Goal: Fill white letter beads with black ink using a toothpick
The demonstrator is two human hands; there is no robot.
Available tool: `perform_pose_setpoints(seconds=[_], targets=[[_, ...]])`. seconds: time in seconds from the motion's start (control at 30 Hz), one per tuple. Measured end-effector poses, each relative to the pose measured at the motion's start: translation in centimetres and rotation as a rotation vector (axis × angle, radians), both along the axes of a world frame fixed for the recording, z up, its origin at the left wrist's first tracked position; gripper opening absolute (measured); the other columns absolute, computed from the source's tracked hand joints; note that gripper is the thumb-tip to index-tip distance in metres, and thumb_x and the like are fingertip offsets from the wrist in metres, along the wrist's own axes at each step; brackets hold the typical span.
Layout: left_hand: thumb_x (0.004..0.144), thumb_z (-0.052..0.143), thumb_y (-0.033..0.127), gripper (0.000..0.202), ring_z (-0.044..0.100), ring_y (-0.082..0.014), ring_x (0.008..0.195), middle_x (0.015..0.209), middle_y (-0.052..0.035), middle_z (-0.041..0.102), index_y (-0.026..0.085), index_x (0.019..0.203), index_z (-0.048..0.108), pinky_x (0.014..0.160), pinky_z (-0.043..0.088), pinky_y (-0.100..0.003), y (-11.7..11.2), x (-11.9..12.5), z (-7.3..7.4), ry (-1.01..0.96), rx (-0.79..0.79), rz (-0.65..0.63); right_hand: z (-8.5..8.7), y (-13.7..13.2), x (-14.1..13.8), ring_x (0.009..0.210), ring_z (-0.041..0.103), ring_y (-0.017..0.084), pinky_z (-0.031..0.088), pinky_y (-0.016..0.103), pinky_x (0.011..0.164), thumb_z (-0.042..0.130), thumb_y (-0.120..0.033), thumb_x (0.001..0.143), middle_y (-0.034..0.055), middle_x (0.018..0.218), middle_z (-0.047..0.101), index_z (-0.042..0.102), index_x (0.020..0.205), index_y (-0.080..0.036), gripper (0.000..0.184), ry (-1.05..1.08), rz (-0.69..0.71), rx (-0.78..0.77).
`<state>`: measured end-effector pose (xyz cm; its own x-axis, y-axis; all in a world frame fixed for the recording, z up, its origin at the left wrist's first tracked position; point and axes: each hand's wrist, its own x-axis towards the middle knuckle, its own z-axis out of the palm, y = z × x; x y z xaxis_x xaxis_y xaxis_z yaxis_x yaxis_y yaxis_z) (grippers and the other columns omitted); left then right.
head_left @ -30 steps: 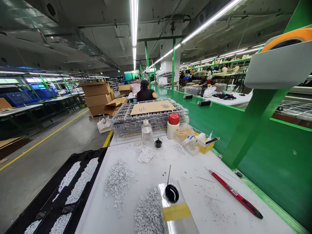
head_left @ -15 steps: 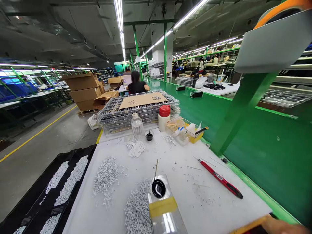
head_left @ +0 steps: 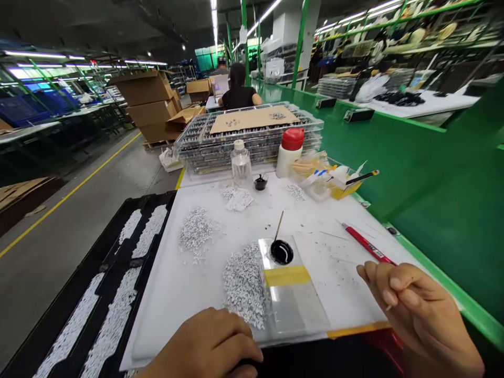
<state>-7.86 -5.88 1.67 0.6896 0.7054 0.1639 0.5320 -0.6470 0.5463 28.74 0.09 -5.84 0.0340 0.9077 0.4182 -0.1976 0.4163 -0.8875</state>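
Observation:
My left hand (head_left: pixel 208 344) lies at the near edge of the white work board (head_left: pixel 334 294), fingers curled, just in front of a pile of small white parts (head_left: pixel 244 283). What its fingers hold, if anything, is hidden. My right hand (head_left: pixel 417 310) hovers over the board's right corner, its fingers pinched on a thin light stick. Between the hands lies a clear plate (head_left: pixel 295 304) with a yellow tape strip (head_left: pixel 287 275) and a black ink puddle (head_left: pixel 281 252). A thin stick (head_left: pixel 279 226) rests in the ink. A red pen (head_left: pixel 366 244) lies just beyond my right hand.
A second pile of white parts (head_left: pixel 196 231), a clear bottle (head_left: pixel 241 163), a red-capped white bottle (head_left: pixel 289 152) and stacked clear trays (head_left: pixel 248 136) stand farther back. Black trays (head_left: pixel 118 294) of white parts sit left. A green conveyor (head_left: pixel 413 173) runs right. A person (head_left: pixel 238 92) sits ahead.
The view has tipped down toward the board. Both my hands have come into view at the bottom, the right one rising from the lower right corner.

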Motion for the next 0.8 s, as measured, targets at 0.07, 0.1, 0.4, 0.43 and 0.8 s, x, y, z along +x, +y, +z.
perform_pose_setpoints(seconds=[0.07, 0.1, 0.4, 0.43, 0.8], targets=[[0.101, 0.065, 0.023, 0.013, 0.077, -0.0195, 0.089, 0.103, -0.0033, 0.08, 0.029, 0.112, 0.068, 0.078, 0.064, -0.028, 0.2, 0.1, 1.0, -0.029, -0.045, 0.072, -0.5, 0.1, -0.1, 0.065, 0.063, 0.012, 0.06, 0.032, 0.078, 0.072, -0.036, 0.099, -0.0064, 0.067, 0.061, 0.069, 0.091, -0.021, 0.017, 0.006, 0.012, -0.004], [0.1, 0.066, 0.023, 0.014, 0.076, -0.0197, 0.093, 0.104, -0.0031, 0.08, 0.029, 0.113, 0.068, 0.081, 0.063, -0.028, 0.5, 0.1, 1.4, -0.03, -0.084, 0.118, -0.7, 0.1, -0.2, 0.066, 0.063, 0.012, 0.06, 0.032, 0.078, 0.072, -0.034, 0.099, -0.0062, 0.068, 0.062, 0.069, 0.092, -0.02, 0.015, 0.012, 0.016, -0.005], [0.099, 0.068, 0.028, 0.012, 0.071, -0.0222, 0.09, 0.108, -0.0038, 0.074, 0.023, 0.11, 0.07, 0.082, 0.055, -0.038, 6.0, -0.4, -1.0, 0.139, -0.234, 0.387, -1.9, 0.9, -1.9, 0.061, 0.057, 0.01, 0.056, 0.026, 0.065, 0.071, -0.032, 0.1, -0.0062, 0.07, 0.059, 0.067, 0.092, -0.019, 0.016, 0.081, 0.042, -0.032], [0.097, 0.071, 0.027, 0.012, 0.071, -0.0225, 0.088, 0.108, -0.0037, 0.075, 0.022, 0.109, 0.071, 0.081, 0.055, -0.038, 6.4, -0.2, -1.5, 0.149, -0.238, 0.394, -2.0, 0.9, -2.0, 0.062, 0.057, 0.01, 0.057, 0.026, 0.066, 0.071, -0.032, 0.1, -0.0061, 0.07, 0.059, 0.067, 0.092, -0.019, 0.016, 0.087, 0.039, -0.033], [0.097, 0.069, 0.017, 0.005, 0.072, -0.0198, 0.085, 0.093, 0.0008, 0.076, 0.022, 0.095, 0.07, 0.076, 0.053, -0.031, 7.0, 0.6, -2.9, 0.103, -0.26, 0.441, -2.4, 0.8, -2.0, 0.065, 0.062, 0.009, 0.059, 0.027, 0.07, 0.07, -0.028, 0.1, -0.0058, 0.073, 0.062, 0.068, 0.093, -0.017, 0.013, 0.157, 0.113, -0.053]])
